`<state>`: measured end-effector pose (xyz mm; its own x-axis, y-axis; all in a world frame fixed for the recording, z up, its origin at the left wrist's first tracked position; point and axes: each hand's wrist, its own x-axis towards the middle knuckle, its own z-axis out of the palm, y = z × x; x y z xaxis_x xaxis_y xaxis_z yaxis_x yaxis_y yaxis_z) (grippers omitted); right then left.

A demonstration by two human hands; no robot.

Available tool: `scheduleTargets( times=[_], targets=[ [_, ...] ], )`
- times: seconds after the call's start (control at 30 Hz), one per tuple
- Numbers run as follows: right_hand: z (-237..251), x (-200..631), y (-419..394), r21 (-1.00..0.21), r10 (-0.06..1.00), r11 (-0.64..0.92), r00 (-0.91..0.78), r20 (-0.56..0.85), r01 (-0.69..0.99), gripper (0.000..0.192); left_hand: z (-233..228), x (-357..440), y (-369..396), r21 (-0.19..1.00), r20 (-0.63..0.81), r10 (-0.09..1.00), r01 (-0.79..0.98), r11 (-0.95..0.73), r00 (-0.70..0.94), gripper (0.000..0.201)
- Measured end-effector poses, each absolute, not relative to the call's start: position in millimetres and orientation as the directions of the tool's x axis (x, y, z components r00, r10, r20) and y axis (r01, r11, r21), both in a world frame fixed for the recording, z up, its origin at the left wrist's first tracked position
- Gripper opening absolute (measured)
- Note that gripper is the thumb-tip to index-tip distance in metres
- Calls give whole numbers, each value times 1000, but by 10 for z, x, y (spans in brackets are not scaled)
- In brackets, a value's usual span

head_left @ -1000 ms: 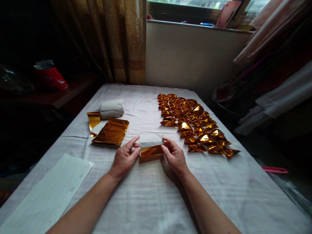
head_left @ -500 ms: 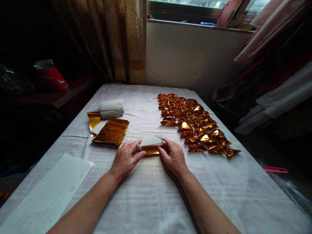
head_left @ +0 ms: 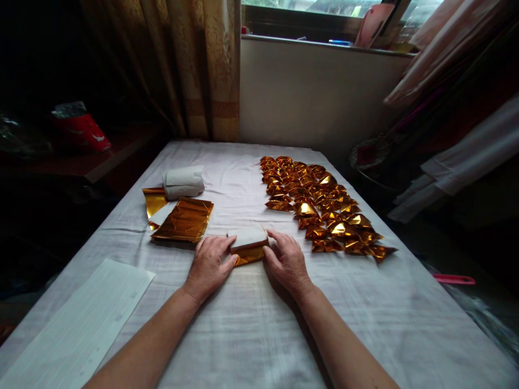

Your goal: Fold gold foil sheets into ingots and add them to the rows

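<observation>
Through my remote feed, I see the left hand (head_left: 207,266) and the right hand (head_left: 287,265), thumbs and fingers clamped on opposite ends of a folded gold-and-white foil paper (head_left: 250,255) above the white cloth (head_left: 251,324), between flat, stacked gold foil sheets (head_left: 186,219) and rows of puffed gold foil pieces (head_left: 306,209).

Curtain (head_left: 203,70) nr bright wndw (head_left: 320,8)

Patterned curtain (head_left: 194,70) beside window (head_left: 316,6); red container (head_left: 87,131) on dark shelf (head_left: 95,168); pale clothes (head_left: 470,146) hanging at right
</observation>
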<state>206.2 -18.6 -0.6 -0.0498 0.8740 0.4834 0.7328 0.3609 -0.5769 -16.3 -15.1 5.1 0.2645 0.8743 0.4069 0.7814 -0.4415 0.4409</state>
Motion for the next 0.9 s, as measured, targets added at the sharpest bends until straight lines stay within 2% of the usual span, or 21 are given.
scheduleTargets(
  times=[0.3, 0.4, 0.5, 0.6, 0.73, 0.9],
  targets=[
    [35, 2127, -198, -526, 890, 381, -147, 432, 760, 28, 71, -175, -151, 447, 402, 870, 768, -460, 287, 21],
    [91, 2165, -213, -502, 887, 405, -193, 420, 765, 24, 79, -180, -165, 402, 408, 854, 776, -486, 323, 20],
    [172, 2202, -231, -408, 863, 433, -239, 446, 803, 13, 97, -178, -191, 330, 418, 823, 780, -531, 384, 20],
    [216, 2237, -241, -345, 839, 471, -291, 459, 812, 11, 118, -173, -216, 285, 426, 796, 771, -570, 431, 23],
    [184, 2276, -231, -366, 829, 519, -351, 435, 772, 11, 138, -164, -229, 288, 425, 770, 736, -613, 476, 23],
    [151, 2309, -223, -427, 822, 558, -404, 401, 712, 11, 149, -155, -228, 379, 396, 779, 686, -621, 486, 21]
  ],
)
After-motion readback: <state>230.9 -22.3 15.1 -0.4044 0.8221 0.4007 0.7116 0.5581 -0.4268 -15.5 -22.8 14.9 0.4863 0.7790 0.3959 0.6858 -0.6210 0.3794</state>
